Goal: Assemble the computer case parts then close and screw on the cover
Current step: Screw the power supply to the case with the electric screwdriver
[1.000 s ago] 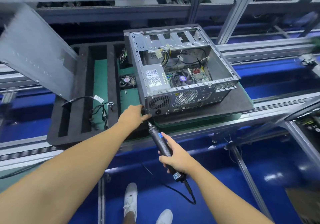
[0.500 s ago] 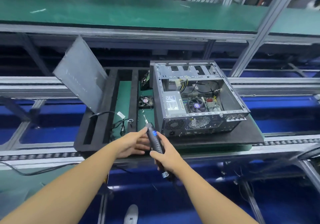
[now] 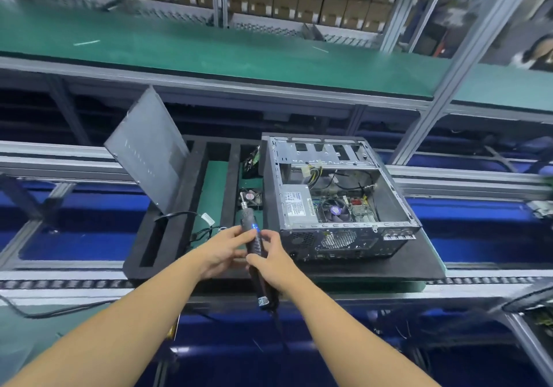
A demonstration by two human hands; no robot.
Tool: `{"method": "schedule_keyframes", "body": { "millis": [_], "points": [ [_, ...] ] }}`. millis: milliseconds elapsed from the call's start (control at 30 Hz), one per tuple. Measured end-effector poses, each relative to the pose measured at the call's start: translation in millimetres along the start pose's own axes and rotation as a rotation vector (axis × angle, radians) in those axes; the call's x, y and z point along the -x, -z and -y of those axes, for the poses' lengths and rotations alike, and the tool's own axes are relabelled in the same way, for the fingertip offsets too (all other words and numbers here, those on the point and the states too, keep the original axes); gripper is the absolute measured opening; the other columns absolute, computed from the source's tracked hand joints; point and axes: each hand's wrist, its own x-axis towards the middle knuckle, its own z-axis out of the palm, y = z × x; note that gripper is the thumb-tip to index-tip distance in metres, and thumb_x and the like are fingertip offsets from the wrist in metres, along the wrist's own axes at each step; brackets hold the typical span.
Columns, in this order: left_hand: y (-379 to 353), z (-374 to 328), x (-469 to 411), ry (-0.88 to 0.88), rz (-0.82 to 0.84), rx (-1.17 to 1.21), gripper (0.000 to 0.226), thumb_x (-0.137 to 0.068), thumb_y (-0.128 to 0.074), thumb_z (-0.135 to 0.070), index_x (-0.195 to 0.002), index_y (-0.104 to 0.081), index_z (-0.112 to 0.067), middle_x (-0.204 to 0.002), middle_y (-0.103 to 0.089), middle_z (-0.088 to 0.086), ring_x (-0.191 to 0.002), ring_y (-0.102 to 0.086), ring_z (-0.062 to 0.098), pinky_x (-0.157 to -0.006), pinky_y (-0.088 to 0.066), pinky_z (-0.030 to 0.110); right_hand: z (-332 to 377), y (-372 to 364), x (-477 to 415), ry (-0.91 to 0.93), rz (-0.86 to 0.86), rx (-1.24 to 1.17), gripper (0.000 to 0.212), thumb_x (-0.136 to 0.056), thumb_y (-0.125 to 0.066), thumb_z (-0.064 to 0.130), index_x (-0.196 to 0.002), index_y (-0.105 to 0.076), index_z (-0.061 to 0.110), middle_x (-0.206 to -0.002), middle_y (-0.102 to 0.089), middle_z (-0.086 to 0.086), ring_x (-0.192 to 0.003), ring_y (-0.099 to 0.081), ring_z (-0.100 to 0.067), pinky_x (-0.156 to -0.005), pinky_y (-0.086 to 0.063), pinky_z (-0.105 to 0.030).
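An open computer case [image 3: 338, 195] lies on its side on a black pad, its power supply, fan and motherboard exposed. The grey side cover [image 3: 148, 150] leans tilted in the black foam tray [image 3: 167, 237] to the left. A black electric screwdriver [image 3: 254, 246] with a blue light points up and away, in front of the case's near left corner. My right hand [image 3: 270, 262] grips its body. My left hand [image 3: 223, 247] holds its upper part from the left, fingers at the blue light.
A small fan [image 3: 250, 197] and a black cable [image 3: 206, 228] lie in the foam tray's slots. The tray sits on a conveyor with metal rails [image 3: 449, 285]. A green shelf [image 3: 209, 48] runs above and behind. The screwdriver's cord hangs down below the conveyor edge.
My left hand left the case's lower corner and came onto the screwdriver. My right hand raised the tool toward the case. The camera tilted upward.
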Motion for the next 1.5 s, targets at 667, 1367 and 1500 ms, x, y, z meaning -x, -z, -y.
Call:
{"method": "schedule_keyframes", "body": {
  "millis": [667, 1367, 1500],
  "points": [
    [218, 49, 177, 0.066, -0.402, 0.085, 0.027, -0.094, -0.068, -0.022, -0.119, -0.069, -0.014, -0.12, -0.07, 0.01, -0.107, -0.065, 0.021, -0.07, -0.053, 0.025, 52, -246, -61, -0.032, 0.73, 0.23, 0.042, -0.09, -0.073, 0.015, -0.123, -0.05, 0.026, -0.097, -0.062, -0.003, -0.073, -0.062, -0.007, -0.058, -0.05, -0.023],
    [278, 183, 247, 0.509, -1.174, -0.164, 0.021, -0.089, -0.072, -0.028, -0.086, -0.074, -0.007, -0.085, -0.073, 0.017, -0.083, -0.066, 0.029, -0.069, -0.05, 0.032, -15, -437, -27, -0.27, 0.935, 0.482, 0.031, -0.088, -0.049, -0.006, -0.108, -0.068, 0.009, -0.1, -0.07, -0.02, -0.094, -0.067, -0.033, -0.082, -0.059, -0.041],
    [278, 175, 247, 0.645, -1.156, -0.41, 0.025, -0.088, -0.071, -0.037, -0.089, -0.076, -0.013, -0.09, -0.074, 0.011, -0.085, -0.066, 0.024, -0.067, -0.047, 0.027, -9, -430, -25, -0.337, 0.953, 0.446, 0.027, -0.079, -0.049, -0.003, -0.082, -0.056, 0.023, -0.079, -0.058, -0.003, -0.078, -0.054, -0.02, -0.069, -0.044, -0.028]
  ]
}}
